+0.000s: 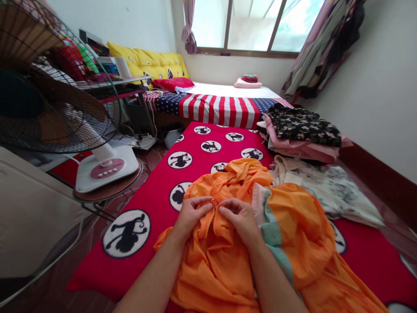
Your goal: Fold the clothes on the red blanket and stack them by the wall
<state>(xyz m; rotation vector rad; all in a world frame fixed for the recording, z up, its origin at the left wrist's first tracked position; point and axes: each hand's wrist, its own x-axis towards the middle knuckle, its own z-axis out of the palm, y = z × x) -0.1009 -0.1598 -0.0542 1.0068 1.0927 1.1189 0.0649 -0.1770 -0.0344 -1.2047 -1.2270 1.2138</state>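
An orange jacket [224,261] with white and mint-green bands lies crumpled across a red blanket [153,191] with black-and-white round prints. Its zipper [211,224] is parted below my fingers, the two toothed edges spreading slightly. My left hand [194,213] pinches the jacket's left zipper edge near the collar. Close beside it, my right hand [239,215] pinches the other edge, the fingertips of both hands almost touching. Whether the zipper's slider is between my fingers I cannot make out.
Folded clothes [302,130] are stacked at the right, with a pale patterned garment [332,187] in front of them. A standing fan [107,169] sits on a round stool [130,184] at the left. Behind, a bed [221,108] has a striped cover.
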